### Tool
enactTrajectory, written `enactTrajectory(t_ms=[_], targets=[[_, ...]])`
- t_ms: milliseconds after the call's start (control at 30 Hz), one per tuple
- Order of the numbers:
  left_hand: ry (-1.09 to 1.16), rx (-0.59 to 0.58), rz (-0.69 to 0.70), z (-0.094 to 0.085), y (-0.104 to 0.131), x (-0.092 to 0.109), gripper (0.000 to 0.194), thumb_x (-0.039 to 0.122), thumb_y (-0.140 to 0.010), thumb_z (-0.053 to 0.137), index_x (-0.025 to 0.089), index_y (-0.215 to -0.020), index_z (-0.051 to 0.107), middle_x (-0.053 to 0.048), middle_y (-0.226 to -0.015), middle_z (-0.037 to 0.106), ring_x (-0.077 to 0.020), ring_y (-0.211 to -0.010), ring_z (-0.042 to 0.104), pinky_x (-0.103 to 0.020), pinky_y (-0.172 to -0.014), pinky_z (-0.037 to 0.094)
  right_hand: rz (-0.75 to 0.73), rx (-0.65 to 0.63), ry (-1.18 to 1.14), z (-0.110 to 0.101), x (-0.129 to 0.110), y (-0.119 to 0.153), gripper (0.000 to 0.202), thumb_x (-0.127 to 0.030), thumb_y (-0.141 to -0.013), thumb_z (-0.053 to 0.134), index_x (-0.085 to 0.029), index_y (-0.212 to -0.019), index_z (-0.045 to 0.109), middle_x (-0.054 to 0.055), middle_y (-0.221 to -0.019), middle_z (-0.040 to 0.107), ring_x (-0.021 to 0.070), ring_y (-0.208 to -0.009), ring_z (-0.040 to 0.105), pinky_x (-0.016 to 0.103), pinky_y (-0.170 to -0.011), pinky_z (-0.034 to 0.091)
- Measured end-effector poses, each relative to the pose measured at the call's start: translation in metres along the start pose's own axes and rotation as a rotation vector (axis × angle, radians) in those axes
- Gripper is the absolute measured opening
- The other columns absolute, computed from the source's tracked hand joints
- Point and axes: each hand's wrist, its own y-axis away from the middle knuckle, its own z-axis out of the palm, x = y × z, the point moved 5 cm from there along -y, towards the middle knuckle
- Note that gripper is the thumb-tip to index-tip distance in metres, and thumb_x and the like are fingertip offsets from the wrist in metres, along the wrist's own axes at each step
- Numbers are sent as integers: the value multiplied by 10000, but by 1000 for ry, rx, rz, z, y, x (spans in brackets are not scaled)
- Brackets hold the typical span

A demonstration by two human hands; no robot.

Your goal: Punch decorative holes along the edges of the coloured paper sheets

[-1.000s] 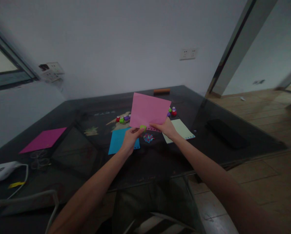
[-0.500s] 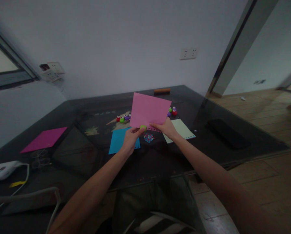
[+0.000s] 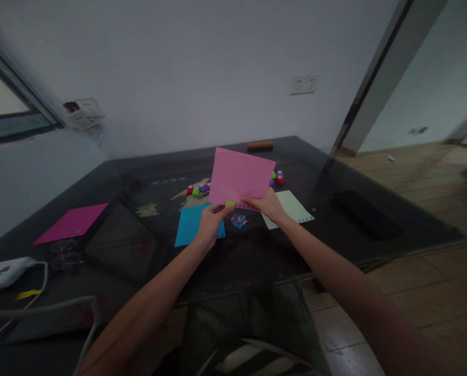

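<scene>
A pink sheet (image 3: 241, 176) is held up over the table, with punched shapes along its lower edge. My left hand (image 3: 210, 222) is closed on a small green punch (image 3: 230, 204) at that lower edge. My right hand (image 3: 268, 204) pinches the sheet's lower right part. Below the sheet lies a small pile of coloured bits (image 3: 239, 221). A blue sheet (image 3: 188, 224) lies partly under my left hand, and a pale sheet (image 3: 292, 208) lies beside my right hand; both have holes along an edge.
Small round punches in red, green and purple stand in groups at left (image 3: 196, 191) and right (image 3: 280, 180). A magenta sheet (image 3: 72, 223), a white power strip (image 3: 6, 274), a black case (image 3: 364, 213) and a brown roll (image 3: 260, 145) lie on the dark table (image 3: 257, 266).
Almost nothing differs. The pink sheet and both hands sit very slightly further right and higher, with both grips kept.
</scene>
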Motion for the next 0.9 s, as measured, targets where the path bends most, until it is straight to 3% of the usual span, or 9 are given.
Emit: enactTrajectory(t_ms=[567, 900], targets=[[-52, -11, 32, 1, 0, 5, 287, 324, -652, 706, 150, -879, 701, -79, -939, 711, -229, -944, 630, -361, -878, 456, 10, 8, 12, 0, 0, 0, 474, -280, -611, 738, -124, -1046, 632, 99, -868, 701, 254, -927, 632, 393, -835, 505], [10, -38, -1, 0, -5, -5, 264, 307, -653, 713, 141, -857, 703, -83, -931, 710, -225, -934, 633, -361, -894, 449, -7, 1, 11, -2, -1, -1, 576, -267, -609, 742, -117, -1141, 580, 106, -905, 695, 260, -928, 631, 410, -854, 494]])
